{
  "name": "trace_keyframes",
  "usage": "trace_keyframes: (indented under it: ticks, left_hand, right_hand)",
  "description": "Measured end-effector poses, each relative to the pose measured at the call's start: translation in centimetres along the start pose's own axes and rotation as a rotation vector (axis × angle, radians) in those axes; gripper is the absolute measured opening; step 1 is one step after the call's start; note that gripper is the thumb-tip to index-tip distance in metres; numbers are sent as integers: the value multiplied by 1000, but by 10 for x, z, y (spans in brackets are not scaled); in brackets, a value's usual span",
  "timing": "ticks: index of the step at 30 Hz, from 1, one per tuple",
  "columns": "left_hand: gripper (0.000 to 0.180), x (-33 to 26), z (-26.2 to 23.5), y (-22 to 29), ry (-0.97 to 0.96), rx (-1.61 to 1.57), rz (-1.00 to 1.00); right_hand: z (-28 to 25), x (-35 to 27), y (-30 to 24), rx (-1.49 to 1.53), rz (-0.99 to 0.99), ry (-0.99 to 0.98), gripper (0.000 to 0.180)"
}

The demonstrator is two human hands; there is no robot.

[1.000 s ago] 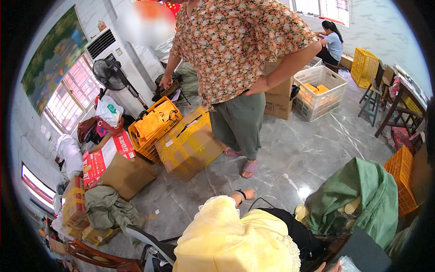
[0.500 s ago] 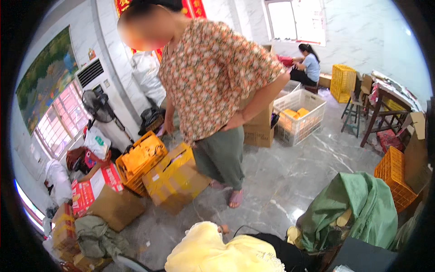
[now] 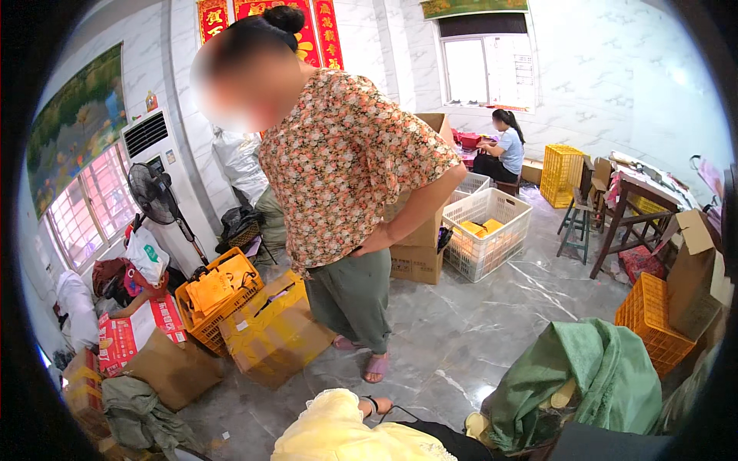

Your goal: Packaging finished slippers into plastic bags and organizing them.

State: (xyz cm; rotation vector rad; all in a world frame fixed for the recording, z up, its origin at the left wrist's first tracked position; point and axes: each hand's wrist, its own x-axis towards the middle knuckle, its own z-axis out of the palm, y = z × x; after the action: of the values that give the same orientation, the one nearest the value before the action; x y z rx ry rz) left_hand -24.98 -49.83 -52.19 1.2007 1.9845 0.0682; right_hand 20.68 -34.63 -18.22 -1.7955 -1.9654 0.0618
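Neither of my hands shows in the head view. At the lower edge lies pale yellow cloth (image 3: 346, 434) with a lacy trim, and dark fabric (image 3: 457, 442) beside it. Just beyond the yellow cloth is a small patch of bare skin (image 3: 380, 405) with a dark strap; whether it is a foot or a hand I cannot tell. Close by on the right, a green cloth (image 3: 584, 384) is draped in a heap, with pale rounded pieces (image 3: 563, 393) in its folds. In front of me stands a person (image 3: 354, 161) in a flowered top, one hand on the hip.
Left of the standing person are a taped cardboard box (image 3: 277, 338) and an orange crate (image 3: 223, 326) holding orange items. A white crate (image 3: 492, 257) stands behind on the right. Farther back, another person (image 3: 507, 146) sits. A fan (image 3: 154, 192) and wooden table (image 3: 642, 192) flank the room.
The view has tilted up and turned slightly right, showing more of the wall and window. The standing person keeps one hand on the hip. More of the strapped skin shows.
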Motion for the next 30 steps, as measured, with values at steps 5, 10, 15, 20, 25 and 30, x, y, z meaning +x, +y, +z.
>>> trace_keyframes:
  ticks: [5, 10, 15, 20, 25, 30]
  left_hand:
    - [31, -10, 13, 12, 105, 76, 56]
    - [52, -3, 21, 15, -95, -72, -29]
    - [57, 4, 27, 33, -216, -11, -58]
    - [57, -16, 26, 23, -204, -121, -163]
    - [31, -31, 30, 13, -33, -119, -27]
    - [29, -32, 29, 14, -18, -66, -54]
  right_hand:
    - [-2, 3, -3, 3, -8, 14, 52]
    - [-5, 2, -4, -7, -34, 0, 51]
    - [-6, 1, -7, -14, -62, -6, 50]
    - [-3, 6, -7, -24, -51, -2, 49]
    - [4, 5, 1, -59, -82, -1, 49]
    - [12, 4, 7, -14, -118, 60, 51]
